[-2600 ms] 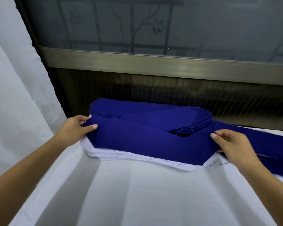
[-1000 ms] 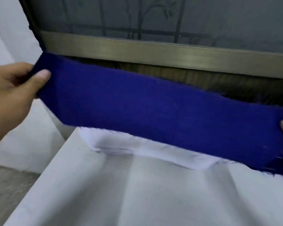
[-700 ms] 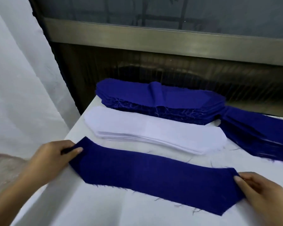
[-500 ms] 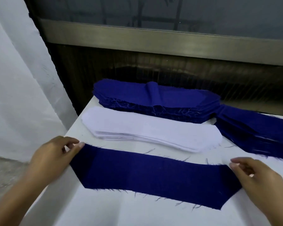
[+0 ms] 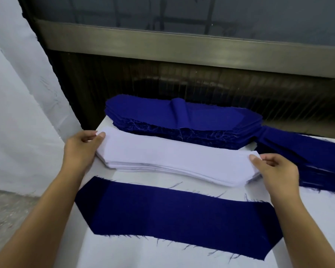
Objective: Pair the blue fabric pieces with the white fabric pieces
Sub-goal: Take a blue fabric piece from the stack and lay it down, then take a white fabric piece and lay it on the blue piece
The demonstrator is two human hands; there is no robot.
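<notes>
1. Head view: the left hand [image 5: 81, 149] reaches forward from the lower left, forearm over the desk [image 5: 143, 254] edge. Its grip is closed, thumb on top and fingers curled, pinching the left tip of the white stack [image 5: 174, 161].
2. The white stack lies across mid-desk, between a single blue piece [image 5: 172, 215] lying flat in front and a blue stack [image 5: 182, 118] behind.
3. The right hand [image 5: 277, 171] comes from the lower right, forearm crossing the blue piece's right end. Its grip pinches the white stack's right tip, thumb on top.
4. A blue pile [image 5: 317, 157] lies far right.
</notes>
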